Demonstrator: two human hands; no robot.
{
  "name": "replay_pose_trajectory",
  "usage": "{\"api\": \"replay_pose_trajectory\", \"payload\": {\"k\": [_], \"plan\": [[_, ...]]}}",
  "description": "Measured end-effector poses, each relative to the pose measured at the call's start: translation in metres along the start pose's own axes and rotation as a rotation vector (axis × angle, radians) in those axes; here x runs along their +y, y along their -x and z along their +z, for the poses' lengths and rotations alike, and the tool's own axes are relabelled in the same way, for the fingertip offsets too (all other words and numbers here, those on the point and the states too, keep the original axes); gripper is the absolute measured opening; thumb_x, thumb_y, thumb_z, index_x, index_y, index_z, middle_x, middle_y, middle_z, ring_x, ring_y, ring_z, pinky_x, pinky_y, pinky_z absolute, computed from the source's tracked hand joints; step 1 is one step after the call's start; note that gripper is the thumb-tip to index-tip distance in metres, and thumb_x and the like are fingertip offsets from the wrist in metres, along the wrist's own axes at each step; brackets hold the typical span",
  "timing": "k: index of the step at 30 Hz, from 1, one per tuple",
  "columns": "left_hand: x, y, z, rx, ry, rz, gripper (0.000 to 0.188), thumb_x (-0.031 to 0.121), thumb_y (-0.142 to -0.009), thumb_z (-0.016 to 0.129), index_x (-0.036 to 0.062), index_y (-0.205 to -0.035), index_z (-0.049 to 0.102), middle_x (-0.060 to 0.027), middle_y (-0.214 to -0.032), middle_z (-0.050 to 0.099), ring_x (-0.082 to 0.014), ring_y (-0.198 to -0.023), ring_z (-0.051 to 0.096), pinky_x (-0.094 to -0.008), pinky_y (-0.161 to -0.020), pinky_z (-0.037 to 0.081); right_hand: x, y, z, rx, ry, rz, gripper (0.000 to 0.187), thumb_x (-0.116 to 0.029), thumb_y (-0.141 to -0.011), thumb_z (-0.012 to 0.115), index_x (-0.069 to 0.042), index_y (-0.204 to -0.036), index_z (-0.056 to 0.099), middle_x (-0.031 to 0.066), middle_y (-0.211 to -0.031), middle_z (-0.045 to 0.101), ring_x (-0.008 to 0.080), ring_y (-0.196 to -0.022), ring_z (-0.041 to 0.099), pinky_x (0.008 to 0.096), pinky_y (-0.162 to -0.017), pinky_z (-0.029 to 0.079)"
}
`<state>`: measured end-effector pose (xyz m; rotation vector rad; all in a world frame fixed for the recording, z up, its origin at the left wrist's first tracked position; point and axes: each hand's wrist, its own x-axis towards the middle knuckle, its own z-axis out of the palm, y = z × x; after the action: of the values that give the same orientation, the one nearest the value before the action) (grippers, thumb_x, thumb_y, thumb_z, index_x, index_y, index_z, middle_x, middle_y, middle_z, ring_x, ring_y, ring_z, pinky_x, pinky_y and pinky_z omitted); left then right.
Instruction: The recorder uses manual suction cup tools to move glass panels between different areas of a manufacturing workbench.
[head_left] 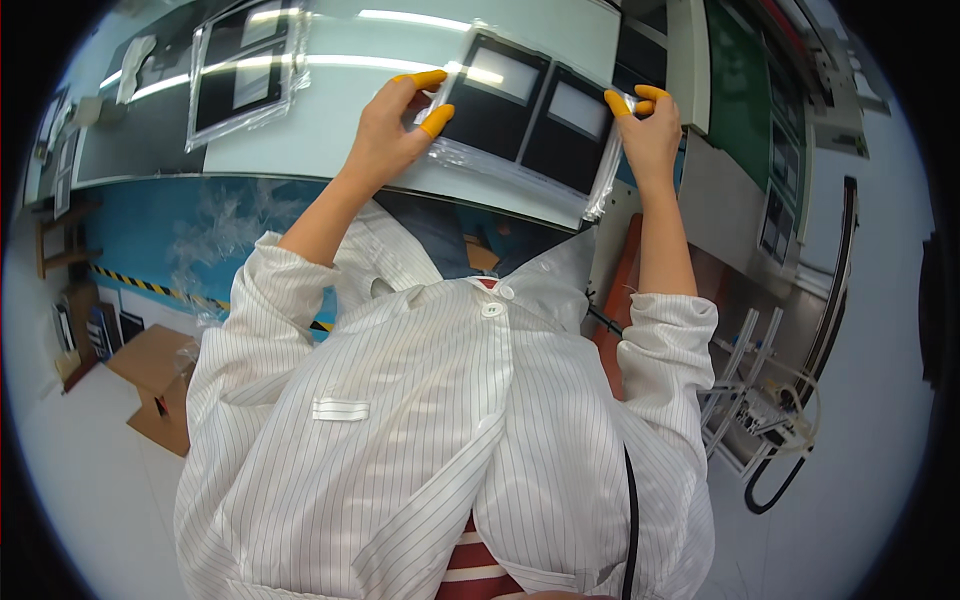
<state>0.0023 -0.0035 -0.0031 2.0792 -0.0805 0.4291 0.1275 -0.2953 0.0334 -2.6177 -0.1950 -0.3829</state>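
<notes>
Yellow finger cots cover fingertips on both hands. My left hand grips the left edge of a clear plastic-wrapped pack of black panels, its thumb and fingers closed there. At the pack's right edge, my right hand pinches the plastic. The pack tilts a little, over the front edge of a pale table. Two black rectangles side by side show in it, each with a whitish window. Whether the pack touches the table underneath cannot be seen.
A similar wrapped pack lies farther left on the table. At right is a machine with a green bed carrying a row of dark panels. A cardboard box stands on the floor at left, and a metal frame at lower right.
</notes>
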Motion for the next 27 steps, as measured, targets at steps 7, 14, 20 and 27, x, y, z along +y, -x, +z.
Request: {"api": "replay_pose_trajectory", "payload": {"k": [7,14,20,27], "plan": [[0.0,0.002,0.003,0.015,0.005,-0.025,0.039,0.013,-0.081,0.071,0.0002,-0.116,0.061,-0.0107,-0.098,0.063,-0.0193,-0.084,0.06,-0.0292,-0.08,0.048,0.131,-0.013,-0.06,0.213,0.206,0.113,0.04,-0.022,-0.078,0.073,0.003,-0.107,0.06,0.0185,-0.102,0.058,0.0323,-0.096,0.056,0.0407,-0.084,0.046],[-0.001,-0.001,0.005,0.004,0.049,-0.058,0.033,0.006,-0.085,0.062,-0.0015,-0.117,0.06,-0.0115,-0.103,0.063,-0.0174,-0.087,0.06,-0.0282,-0.083,0.048,0.268,0.025,-0.109,0.279,0.587,0.515,0.056,-0.037,-0.08,0.072,0.002,-0.118,0.058,0.0258,-0.113,0.056,0.0404,-0.111,0.054,0.0452,-0.094,0.046],[0.001,-0.002,0.005,0.016,-0.001,-0.064,0.033,0.0,-0.085,0.054,-0.0023,-0.118,0.059,-0.0132,-0.104,0.064,-0.0181,-0.088,0.061,-0.0287,-0.084,0.047,0.291,0.015,-0.115,0.242,0.772,0.604,0.041,-0.03,-0.086,0.064,-0.004,-0.118,0.061,0.0187,-0.114,0.056,0.0354,-0.105,0.057,0.0465,-0.083,0.051],[0.007,-0.004,0.01,0.007,-0.072,-0.044,0.032,0.003,-0.088,0.053,-0.0003,-0.12,0.058,-0.0146,-0.106,0.063,-0.0227,-0.096,0.062,-0.0314,-0.089,0.047,0.293,0.01,-0.119,0.357,0.77,0.63,0.037,-0.028,-0.082,0.069,-0.005,-0.111,0.064,0.0174,-0.111,0.057,0.0337,-0.104,0.056,0.0433,-0.083,0.05]]}}
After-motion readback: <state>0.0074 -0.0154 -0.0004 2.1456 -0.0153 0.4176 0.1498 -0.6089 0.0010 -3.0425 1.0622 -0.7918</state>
